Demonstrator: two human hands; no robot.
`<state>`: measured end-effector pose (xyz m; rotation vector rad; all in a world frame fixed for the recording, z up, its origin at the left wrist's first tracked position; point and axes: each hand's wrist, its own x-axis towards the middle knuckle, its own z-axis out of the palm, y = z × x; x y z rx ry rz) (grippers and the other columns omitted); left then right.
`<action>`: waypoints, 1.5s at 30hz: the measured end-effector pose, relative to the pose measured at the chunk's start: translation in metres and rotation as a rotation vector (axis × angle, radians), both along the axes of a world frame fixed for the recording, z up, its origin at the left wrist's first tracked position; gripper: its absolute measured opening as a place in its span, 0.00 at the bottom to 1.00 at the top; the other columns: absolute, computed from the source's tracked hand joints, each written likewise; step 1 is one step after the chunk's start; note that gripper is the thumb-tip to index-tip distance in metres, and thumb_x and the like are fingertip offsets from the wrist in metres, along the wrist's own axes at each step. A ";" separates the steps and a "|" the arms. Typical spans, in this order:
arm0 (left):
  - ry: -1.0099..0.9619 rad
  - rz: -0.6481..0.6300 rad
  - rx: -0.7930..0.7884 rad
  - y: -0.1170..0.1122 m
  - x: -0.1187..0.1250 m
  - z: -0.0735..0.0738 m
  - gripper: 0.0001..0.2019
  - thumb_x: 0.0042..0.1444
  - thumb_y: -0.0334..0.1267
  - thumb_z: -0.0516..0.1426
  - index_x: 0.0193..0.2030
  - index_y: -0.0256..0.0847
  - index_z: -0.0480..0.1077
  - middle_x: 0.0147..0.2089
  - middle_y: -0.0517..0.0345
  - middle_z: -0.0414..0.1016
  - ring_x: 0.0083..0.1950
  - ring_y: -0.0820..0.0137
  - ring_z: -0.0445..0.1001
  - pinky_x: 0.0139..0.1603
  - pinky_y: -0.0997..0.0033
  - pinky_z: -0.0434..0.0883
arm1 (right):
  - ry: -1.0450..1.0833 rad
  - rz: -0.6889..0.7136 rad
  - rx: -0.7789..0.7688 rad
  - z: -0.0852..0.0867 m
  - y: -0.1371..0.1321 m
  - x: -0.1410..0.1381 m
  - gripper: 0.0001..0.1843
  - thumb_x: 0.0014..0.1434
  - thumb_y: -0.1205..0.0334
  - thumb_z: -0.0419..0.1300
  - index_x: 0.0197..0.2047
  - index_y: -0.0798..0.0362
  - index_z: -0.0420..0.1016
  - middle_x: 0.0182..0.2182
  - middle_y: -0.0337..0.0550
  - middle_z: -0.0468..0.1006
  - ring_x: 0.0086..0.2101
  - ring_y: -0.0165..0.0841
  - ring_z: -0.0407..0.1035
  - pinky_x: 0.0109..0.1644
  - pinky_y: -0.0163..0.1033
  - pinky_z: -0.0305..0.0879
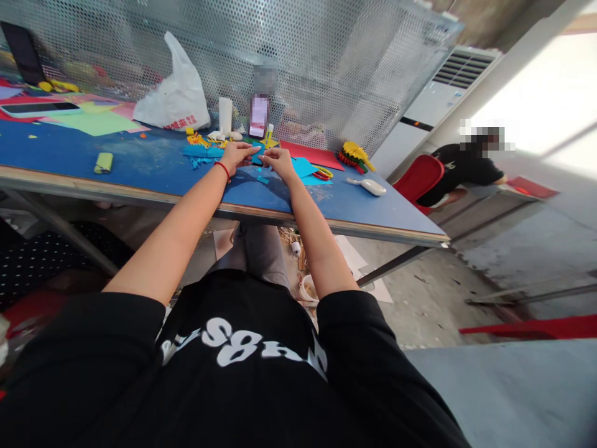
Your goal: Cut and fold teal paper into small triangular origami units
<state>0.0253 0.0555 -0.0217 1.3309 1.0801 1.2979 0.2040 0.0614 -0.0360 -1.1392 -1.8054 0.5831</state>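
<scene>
My left hand (239,157), with a red cord round the wrist, pinches a small piece of blue paper (257,158) above the blue table. Opposite it, my right hand (280,163) has its thumb and fingers closed on the same piece. The paper's exact shape is partly hidden by my fingers. A loose blue scrap (262,179) lies just below the hands. Left of them are blue folded paper pieces (200,152). To the right lie a light blue sheet (304,167) and scissors (323,173) with yellow and red handles.
A lit phone (258,117) stands behind the hands, beside a white roll (225,115). A plastic bag (175,96) and a green lighter-like block (104,163) are left. A red sheet (313,155) and white bottle (372,186) lie right. Another person (459,165) sits far right.
</scene>
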 end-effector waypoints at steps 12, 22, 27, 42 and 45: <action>0.011 0.022 0.055 0.002 0.000 -0.002 0.11 0.72 0.40 0.64 0.53 0.34 0.76 0.49 0.52 0.79 0.44 0.68 0.80 0.44 0.66 0.83 | -0.021 0.021 -0.027 -0.001 0.001 0.000 0.10 0.73 0.57 0.66 0.47 0.57 0.78 0.41 0.41 0.81 0.37 0.30 0.77 0.42 0.38 0.79; -0.033 0.034 0.183 -0.001 0.002 0.000 0.09 0.67 0.34 0.68 0.37 0.33 0.74 0.32 0.63 0.73 0.29 0.77 0.71 0.31 0.78 0.73 | 0.030 0.032 -0.012 0.002 -0.002 0.001 0.10 0.72 0.58 0.67 0.45 0.57 0.78 0.38 0.39 0.79 0.34 0.28 0.75 0.39 0.36 0.77; -0.080 0.017 0.188 0.001 0.003 0.002 0.21 0.67 0.46 0.69 0.27 0.38 0.70 0.25 0.64 0.65 0.25 0.76 0.66 0.27 0.77 0.70 | 0.093 0.025 0.003 0.003 -0.003 -0.003 0.10 0.70 0.59 0.68 0.41 0.57 0.77 0.31 0.36 0.77 0.30 0.27 0.73 0.33 0.32 0.72; -0.013 0.146 0.375 -0.001 0.003 0.004 0.28 0.65 0.35 0.69 0.19 0.41 0.59 0.23 0.63 0.56 0.34 0.70 0.70 0.39 0.75 0.70 | 0.158 0.028 0.005 0.007 -0.018 -0.010 0.17 0.65 0.55 0.71 0.33 0.54 0.71 0.27 0.34 0.74 0.28 0.27 0.69 0.31 0.31 0.64; 0.019 0.166 0.416 -0.002 0.003 0.005 0.26 0.63 0.35 0.70 0.19 0.42 0.61 0.24 0.61 0.60 0.41 0.67 0.74 0.46 0.74 0.71 | 0.153 0.046 -0.005 0.009 -0.020 -0.011 0.20 0.63 0.52 0.73 0.31 0.53 0.70 0.26 0.33 0.72 0.28 0.26 0.69 0.30 0.30 0.63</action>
